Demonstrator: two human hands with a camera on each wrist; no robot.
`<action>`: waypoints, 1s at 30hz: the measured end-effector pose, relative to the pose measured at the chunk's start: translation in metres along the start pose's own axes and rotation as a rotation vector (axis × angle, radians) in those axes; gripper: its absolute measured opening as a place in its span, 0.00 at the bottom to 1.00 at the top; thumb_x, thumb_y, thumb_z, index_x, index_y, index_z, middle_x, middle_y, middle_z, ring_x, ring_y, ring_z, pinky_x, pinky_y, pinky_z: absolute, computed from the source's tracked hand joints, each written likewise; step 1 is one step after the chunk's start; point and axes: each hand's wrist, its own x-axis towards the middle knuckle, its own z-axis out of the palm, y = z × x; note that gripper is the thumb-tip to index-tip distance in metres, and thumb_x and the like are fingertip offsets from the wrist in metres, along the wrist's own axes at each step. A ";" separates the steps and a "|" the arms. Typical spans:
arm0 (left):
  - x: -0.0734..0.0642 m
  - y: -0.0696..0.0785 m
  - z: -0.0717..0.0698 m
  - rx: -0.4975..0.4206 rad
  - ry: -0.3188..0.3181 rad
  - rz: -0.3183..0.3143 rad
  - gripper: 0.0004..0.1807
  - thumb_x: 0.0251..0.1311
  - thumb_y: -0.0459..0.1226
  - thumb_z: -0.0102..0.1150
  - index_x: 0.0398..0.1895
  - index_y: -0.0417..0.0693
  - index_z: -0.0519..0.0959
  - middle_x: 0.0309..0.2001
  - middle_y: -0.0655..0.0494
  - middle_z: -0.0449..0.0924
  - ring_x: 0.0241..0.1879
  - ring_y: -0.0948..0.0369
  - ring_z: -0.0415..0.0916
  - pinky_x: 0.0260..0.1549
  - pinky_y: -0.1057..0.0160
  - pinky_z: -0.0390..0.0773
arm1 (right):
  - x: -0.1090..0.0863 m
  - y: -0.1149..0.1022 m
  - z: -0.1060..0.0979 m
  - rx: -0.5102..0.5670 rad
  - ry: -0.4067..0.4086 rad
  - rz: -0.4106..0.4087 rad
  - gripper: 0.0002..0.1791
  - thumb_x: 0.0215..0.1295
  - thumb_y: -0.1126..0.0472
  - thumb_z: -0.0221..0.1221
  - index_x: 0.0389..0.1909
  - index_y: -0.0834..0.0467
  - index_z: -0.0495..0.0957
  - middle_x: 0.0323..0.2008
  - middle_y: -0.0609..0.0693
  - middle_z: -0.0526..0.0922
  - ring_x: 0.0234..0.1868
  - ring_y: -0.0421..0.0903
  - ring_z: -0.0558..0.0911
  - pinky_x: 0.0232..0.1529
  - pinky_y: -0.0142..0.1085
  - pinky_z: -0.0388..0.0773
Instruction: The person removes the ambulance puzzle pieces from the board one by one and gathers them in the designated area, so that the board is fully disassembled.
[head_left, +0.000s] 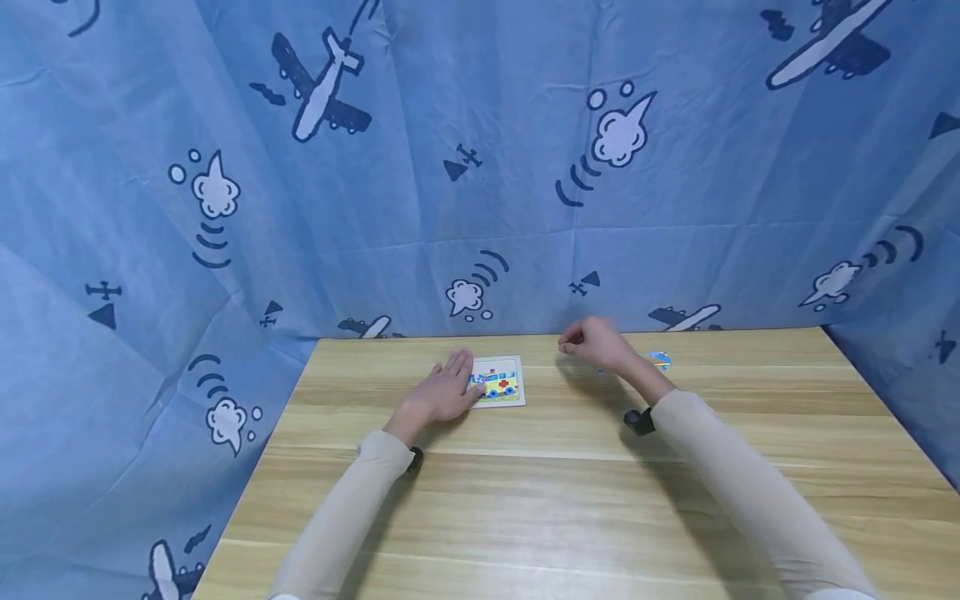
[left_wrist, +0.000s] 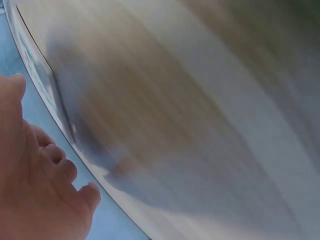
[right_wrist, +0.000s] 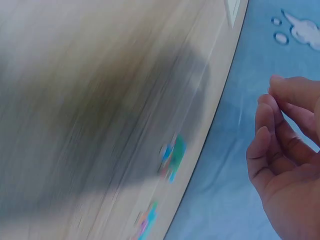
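Note:
A white-framed picture board [head_left: 507, 363] lies flat near the far side of the table, showing a yellow vehicle with a red cross. My left hand [head_left: 444, 390] rests on its left part with fingers extended, covering that side of the picture. To the right of the board, my right hand [head_left: 600, 343] is raised above the table. In the right wrist view, the thumb and fingertips of the right hand [right_wrist: 290, 155] come together, and nothing shows between them. Small colourful pieces lie under and beside that arm, one blue and orange [head_left: 660, 360], another green and blue [right_wrist: 175, 157].
The wooden table [head_left: 510, 517] ends at a blue curtain [head_left: 525, 192] printed with planes and clouds, which hangs along the back and sides. A dark wrist device [head_left: 639, 422] sits at the right cuff. Shadows and blur soften the wrist views.

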 end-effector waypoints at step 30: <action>0.003 0.040 0.007 0.033 0.014 0.058 0.43 0.83 0.59 0.30 0.86 0.42 0.42 0.88 0.46 0.37 0.88 0.52 0.35 0.86 0.46 0.44 | 0.013 -0.051 0.071 -0.067 -0.175 -0.108 0.13 0.59 0.67 0.71 0.46 0.65 0.87 0.42 0.58 0.89 0.43 0.50 0.86 0.51 0.46 0.86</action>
